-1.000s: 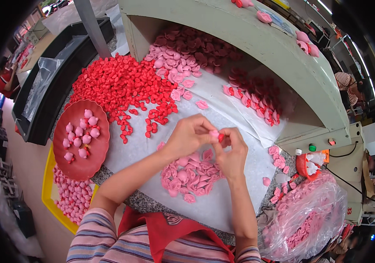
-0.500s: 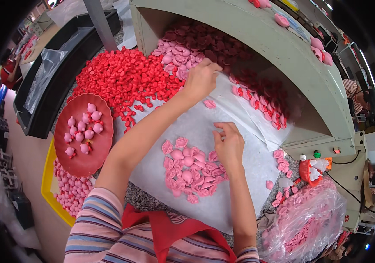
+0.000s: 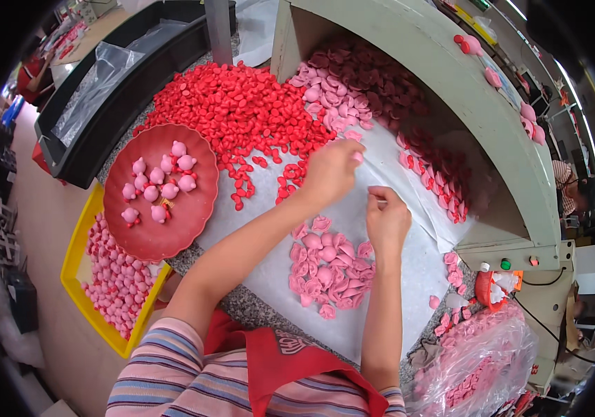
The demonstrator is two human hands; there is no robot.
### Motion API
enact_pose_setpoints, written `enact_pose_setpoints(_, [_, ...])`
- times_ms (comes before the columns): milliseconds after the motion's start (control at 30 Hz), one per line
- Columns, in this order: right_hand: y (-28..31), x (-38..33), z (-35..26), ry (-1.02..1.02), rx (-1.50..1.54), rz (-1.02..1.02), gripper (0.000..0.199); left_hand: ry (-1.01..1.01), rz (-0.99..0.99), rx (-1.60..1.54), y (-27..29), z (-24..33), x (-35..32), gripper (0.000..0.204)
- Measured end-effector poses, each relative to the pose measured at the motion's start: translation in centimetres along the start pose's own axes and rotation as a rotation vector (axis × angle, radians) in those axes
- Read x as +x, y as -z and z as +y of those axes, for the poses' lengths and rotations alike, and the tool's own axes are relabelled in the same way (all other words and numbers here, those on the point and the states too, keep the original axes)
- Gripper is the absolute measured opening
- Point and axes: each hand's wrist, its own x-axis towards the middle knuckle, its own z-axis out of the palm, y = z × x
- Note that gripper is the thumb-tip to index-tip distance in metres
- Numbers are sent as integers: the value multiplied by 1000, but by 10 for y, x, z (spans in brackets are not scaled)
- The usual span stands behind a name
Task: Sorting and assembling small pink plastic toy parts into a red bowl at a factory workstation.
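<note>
My left hand (image 3: 331, 174) is closed at the fingertips on a small pink soft-looking piece (image 3: 358, 158), over the white sheet (image 3: 270, 244). Close by on the right, my right hand (image 3: 388, 221) has thumb and forefinger drawn together; whether anything is between them cannot be made out. Below the hands lies a cluster of pink cupped, petal-like pieces (image 3: 327, 276), some rounded and some folded. Beyond my left hand, a heap of similar pink pieces (image 3: 339, 104) spills from under the grey machine housing (image 3: 409, 35).
Small red double-lobed parts (image 3: 235, 104) are heaped at the back left. Left of the sheet are a red scalloped plate (image 3: 151, 240) with pink-and-red figures, a yellow tray (image 3: 74, 260) and a black bin (image 3: 68, 156). A plastic bag of pink pieces (image 3: 475, 361) lies front right.
My left hand has drawn back from the pink heap toward my right hand. My right hand's fingers have come closer together. The whole view has shifted, moving the scene rightward.
</note>
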Motion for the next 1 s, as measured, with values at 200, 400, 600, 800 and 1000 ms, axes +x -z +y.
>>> enact_pose_setpoints(200, [-64,19,-9,324,110,-149,19,562,-261,-1321,92,3,-57,41])
enact_pose_setpoints(400, [-37,17,-4,-82,395,-377,21,440,-157,-1235,82,11,-83,43])
enact_pose_setpoints(600, [28,-18,-21,-431,1173,-503,18,338,-181,-971,61,33,-82,39])
enact_pose_setpoints(800, [49,-28,-25,-312,1036,-511,17,102,-211,-733,58,41,-84,35])
enact_pose_setpoints(1000, [58,-39,-32,-234,939,-398,18,102,-262,-614,57,51,-83,34])
